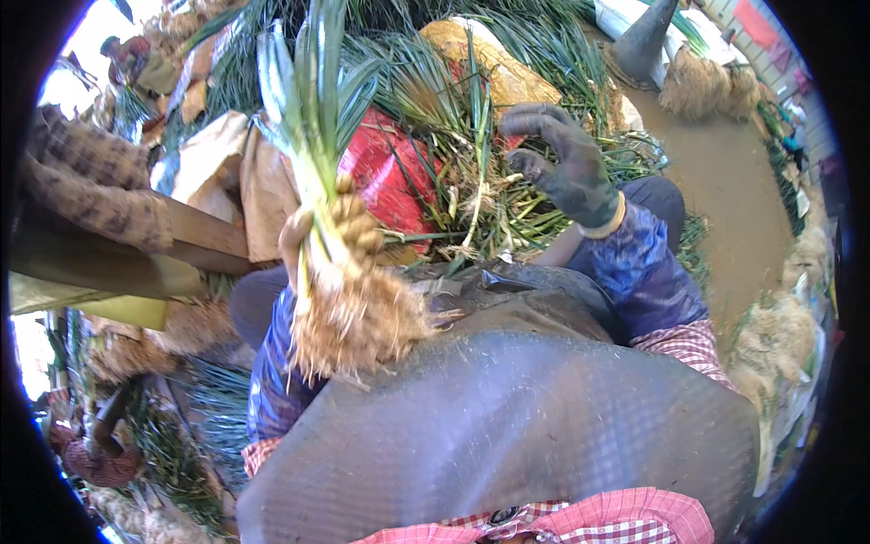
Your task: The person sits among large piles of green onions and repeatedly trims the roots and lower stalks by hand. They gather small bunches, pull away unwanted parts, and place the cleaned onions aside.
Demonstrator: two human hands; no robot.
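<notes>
A bunch of long green leafy plants, such as spring onions or garlic shoots [319, 170], stands upright in my left hand [350, 221], its bushy pale roots [360, 319] hanging over my apron. My left fingers wrap the pale stems just above the roots. My right hand [567, 160], in a dark glove with a light cuff, is raised to the right, fingers curled apart with nothing between them. Below and beside it, loose stalks with roots [479, 197] lie scattered. A red sheet or sack [391, 177] lies behind the bunch.
Heaped green stalks [544, 41] and a yellow sack [489, 61] lie ahead. At the left, a person's patterned sleeve [95, 177] is close to a wooden board [204, 231]. Muddy ground [727, 190] runs along the right, with rooted bundles [707, 85] beyond. Other people sit farther off.
</notes>
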